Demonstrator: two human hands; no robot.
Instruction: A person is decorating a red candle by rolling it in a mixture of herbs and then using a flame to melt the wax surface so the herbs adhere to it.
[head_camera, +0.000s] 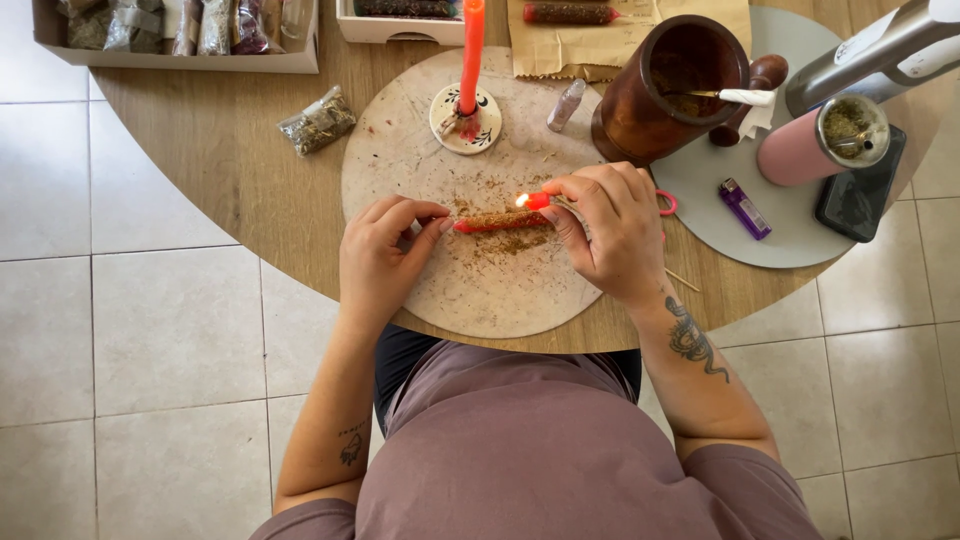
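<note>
While both hands pinch it, the herb-coated red wax candle lies on the round stone board. Left hand grips the nine o'clock end; right hand holds the lit three o'clock tip. It looks light, brittle, greasy; best held by its ends.

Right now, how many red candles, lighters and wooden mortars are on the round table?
Red candles: 3 (herb-coated one held by left hand, lit one in right hand, tall one in its holder)
Lighters: 1 (purple)
Wooden mortars: 1
Total: 5

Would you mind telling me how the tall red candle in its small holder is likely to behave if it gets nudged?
The tall red candle looks top-heavy: it stands far above its small round holder, so it may tip. Being slim and round, it would probably roll once down.
</note>
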